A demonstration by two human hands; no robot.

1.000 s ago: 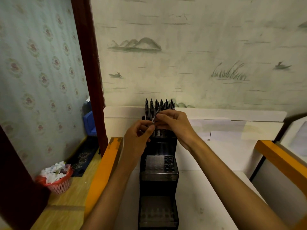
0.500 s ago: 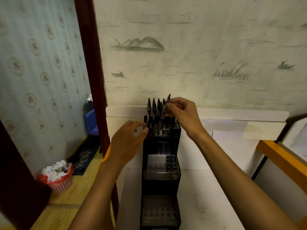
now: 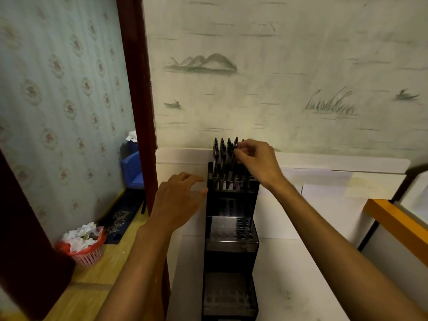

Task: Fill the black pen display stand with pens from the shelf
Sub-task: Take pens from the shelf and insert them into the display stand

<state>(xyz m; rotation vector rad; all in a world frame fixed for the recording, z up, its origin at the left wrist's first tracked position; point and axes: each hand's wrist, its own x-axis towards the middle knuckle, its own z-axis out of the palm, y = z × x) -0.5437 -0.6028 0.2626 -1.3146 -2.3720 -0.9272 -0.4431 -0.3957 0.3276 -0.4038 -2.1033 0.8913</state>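
Note:
A tall black pen display stand (image 3: 231,258) with three stepped tiers rests on a white surface against the wall. Several dark pens (image 3: 221,158) stand upright in its top tier; the middle and bottom tiers show only bare holes. My right hand (image 3: 254,158) pinches the upper end of one pen (image 3: 235,144) that stands among the others in the top tier. My left hand (image 3: 178,200) hovers just left of the stand with relaxed fingers, its fingertips close to the stand's top left corner, holding nothing.
A dark red door frame (image 3: 139,100) rises to the left of the stand. Below left, a red basket (image 3: 88,251) full of crumpled paper sits on a wooden floor beside a blue box (image 3: 133,172). An orange-edged panel (image 3: 393,218) stands at right.
My right hand has carried the pen up from between both hands and set it down into the top tier. My left hand has let go and drifted left and down.

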